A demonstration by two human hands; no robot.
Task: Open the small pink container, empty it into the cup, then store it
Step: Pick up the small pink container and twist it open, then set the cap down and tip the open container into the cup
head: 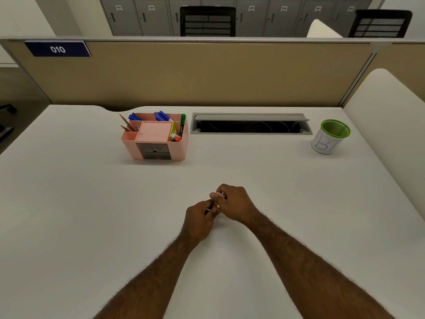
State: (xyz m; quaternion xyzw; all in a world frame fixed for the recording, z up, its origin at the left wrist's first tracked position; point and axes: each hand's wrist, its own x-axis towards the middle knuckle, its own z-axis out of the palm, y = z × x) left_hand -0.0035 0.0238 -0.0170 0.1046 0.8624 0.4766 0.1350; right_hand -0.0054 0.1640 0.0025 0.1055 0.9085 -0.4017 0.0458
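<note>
Where a wide white desk (92,203) meets a tan partition panel (184,72), a pink plastic desk organiser (156,139) holding pens and pencils stands left of centre, just beside a grey cable tray (251,124). A white cup with a green rim (330,137) stands well apart at the far right. Near the desk's middle, the right hand (236,204) and left hand (200,218) meet, fingers curled closed around the small pink container (219,195), which is mostly hidden between them.
</note>
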